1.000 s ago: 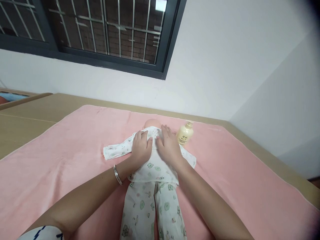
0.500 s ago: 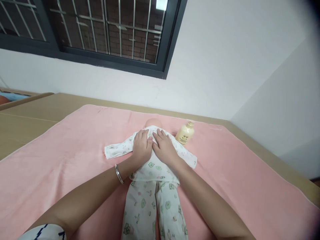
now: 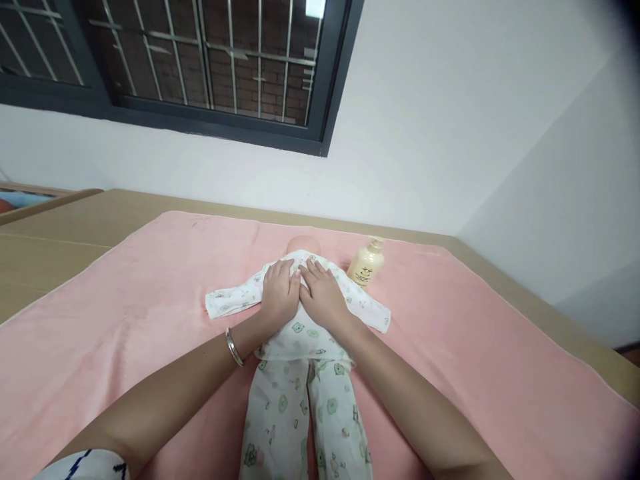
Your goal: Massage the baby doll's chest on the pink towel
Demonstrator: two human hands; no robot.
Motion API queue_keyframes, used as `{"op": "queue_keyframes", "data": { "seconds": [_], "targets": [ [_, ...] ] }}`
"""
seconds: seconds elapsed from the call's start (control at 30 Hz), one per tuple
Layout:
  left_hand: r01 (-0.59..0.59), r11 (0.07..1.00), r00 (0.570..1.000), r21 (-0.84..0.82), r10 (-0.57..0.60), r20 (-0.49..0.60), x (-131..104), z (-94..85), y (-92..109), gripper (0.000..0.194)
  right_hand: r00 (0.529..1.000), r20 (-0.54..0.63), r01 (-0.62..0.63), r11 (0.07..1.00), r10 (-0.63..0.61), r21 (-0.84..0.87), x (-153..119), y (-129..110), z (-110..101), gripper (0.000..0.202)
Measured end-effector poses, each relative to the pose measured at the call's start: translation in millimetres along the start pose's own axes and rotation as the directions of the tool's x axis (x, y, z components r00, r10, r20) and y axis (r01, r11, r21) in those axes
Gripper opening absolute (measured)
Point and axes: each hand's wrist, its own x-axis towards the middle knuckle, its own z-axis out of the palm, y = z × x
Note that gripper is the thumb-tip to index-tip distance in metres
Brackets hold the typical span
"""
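Observation:
A doll in a white printed top [image 3: 300, 340] and matching trousers [image 3: 283, 413] lies on a pink cloth [image 3: 165, 267], its bald head [image 3: 303, 245] at the far end. Both my hands rest flat on the upper part of the top. My left hand [image 3: 280, 290], with a silver bangle on its wrist, is on the left side, fingers out. Beside it, my right hand [image 3: 323, 291] lies on the right side, fingers extended, the thumbs close together. Neither hand grips anything. The doll's sleeves stretch out to both sides.
A pale yellow pump bottle [image 3: 367, 265] stands just right of the doll's shoulder. The cloth covers a wooden surface [image 3: 75, 213] against a white wall [image 3: 410, 133]. A dark-framed window [image 3: 200, 123] with bars is above.
The whole view has shifted slightly, so the doll, bottle and window appear a little further left. My hands remain flat on the doll's top, with little visible movement.

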Motion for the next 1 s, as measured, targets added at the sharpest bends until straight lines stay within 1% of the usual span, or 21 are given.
{"op": "queue_keyframes", "data": {
  "seconds": [0.1, 0.17, 0.27, 0.3, 0.33, 0.37, 0.4, 0.43, 0.47, 0.5, 0.53, 0.57, 0.63, 0.67, 0.7, 0.73, 0.8, 0.87, 0.93, 1.0],
  "targets": [
    [0.001, 1.0, 1.0, -0.005, -0.001, 0.015, 0.4, 0.9, -1.3, 0.04, 0.999, 0.026, -0.04, 0.998, 0.041, -0.04, -6.7, -7.5, -5.9, 0.053],
    [0.009, 1.0, 1.0, -0.01, -0.008, 0.026, 0.4, 1.6, -1.6, 0.04, 0.995, 0.066, -0.073, 0.994, 0.078, -0.078, -13.4, -13.9, -15.8, 0.054],
    [0.059, 0.997, 0.997, -0.053, -0.056, 0.055, 2.4, -1.1, 3.6, 0.039, 0.98, 0.186, -0.064, 0.995, 0.077, -0.074, -22.0, -16.6, -42.2, 0.054],
    [0.089, 0.992, 0.994, -0.093, -0.082, 0.072, 4.3, -4.2, 8.3, 0.039, 0.976, 0.202, -0.068, 0.996, 0.078, -0.055, -23.4, -13.7, -53.4, 0.053],
    [0.124, 0.98, 0.99, -0.155, -0.11, 0.092, 7.1, -8.8, 15.0, 0.04, 0.979, 0.183, -0.088, 0.996, 0.093, -0.035, -23.9, -8.4, -65.0, 0.052],
    [0.157, 0.958, 0.984, -0.24, -0.132, 0.118, 10.9, -14.7, 23.8, 0.041, 0.984, 0.129, -0.126, 0.992, 0.126, -0.015, -23.4, -0.7, -76.4, 0.053],
    [0.186, 0.921, 0.978, -0.342, -0.142, 0.151, 15.6, -21.4, 34.5, 0.044, 0.983, 0.047, -0.176, 0.984, 0.176, 0.003, -22.0, 9.1, -87.1, 0.054],
    [0.211, 0.863, 0.973, -0.459, -0.139, 0.185, 21.3, -28.4, 46.8, 0.047, 0.972, -0.046, -0.229, 0.973, 0.23, 0.022, -20.0, 20.6, -96.4, 0.057],
    [0.223, 0.79, 0.967, -0.571, -0.106, 0.231, 27.8, -34.8, 59.9, 0.052, 0.952, -0.129, -0.275, 0.961, 0.278, 0.045, -17.6, 33.3, -104.0, 0.06],
    [0.239, 0.709, 0.957, -0.663, -0.058, 0.283, 35.1, -39.7, 73.2, 0.059, 0.931, -0.189, -0.305, 0.95, 0.312, 0.065, -14.9, 46.4, -109.6, 0.063],
    [0.294, 0.647, 0.928, -0.703, -0.017, 0.373, 42.7, -42.1, 86.0, 0.068, 0.915, -0.238, -0.313, 0.946, 0.325, 0.087, -12.0, 59.2, -112.9, 0.064],
    [0.364, 0.603, 0.887, -0.71, 0.007, 0.461, 50.5, -41.6, 97.6, 0.076, 0.904, -0.274, -0.309, 0.945, 0.328, 0.11, -9.1, 71.0, -114.0, 0.064],
    [0.509, 0.53, 0.793, -0.679, 0.019, 0.609, 65.4, -31.6, 115.0, 0.087, 0.894, -0.316, -0.289, 0.947, 0.319, 0.139, -2.8, 89.8, -110.5, 0.063],
    [0.568, 0.482, 0.759, -0.668, 0.009, 0.652, 72.3, -22.7, 120.5, 0.089, 0.897, -0.318, -0.278, 0.95, 0.309, 0.14, 0.4, 96.3, -106.7, 0.063],
    [0.611, 0.422, 0.742, -0.67, -0.011, 0.67, 78.5, -12.2, 124.0, 0.089, 0.904, -0.308, -0.269, 0.955, 0.296, 0.127, 3.6, 100.8, -102.2, 0.063],
    [0.641, 0.357, 0.738, -0.68, -0.044, 0.673, 84.3, -0.9, 125.8, 0.088, 0.915, -0.29, -0.263, 0.96, 0.281, 0.101, 6.4, 103.6, -97.4, 0.064],
    [0.68, 0.234, 0.728, -0.694, -0.102, 0.678, 94.5, 21.0, 126.2, 0.085, 0.935, -0.251, -0.253, 0.967, 0.25, 0.02, 10.8, 105.3, -89.1, 0.064],
    [0.705, 0.138, 0.709, -0.696, -0.123, 0.694, 103.0, 38.3, 125.3, 0.084, 0.945, -0.235, -0.251, 0.965, 0.229, -0.071, 12.9, 104.4, -84.0, 0.062],
    [0.725, 0.064, 0.688, -0.686, -0.123, 0.716, 109.8, 49.8, 125.3, 0.085, 0.946, -0.245, -0.251, 0.959, 0.214, -0.132, 13.1, 103.4, -82.2, 0.058],
    [0.743, 0.007, 0.664, -0.669, -0.129, 0.736, 114.8, 56.6, 126.8, 0.086, 0.941, -0.265, -0.254, 0.956, 0.209, -0.15, 12.6, 103.7, -82.5, 0.056]
  ]
}}
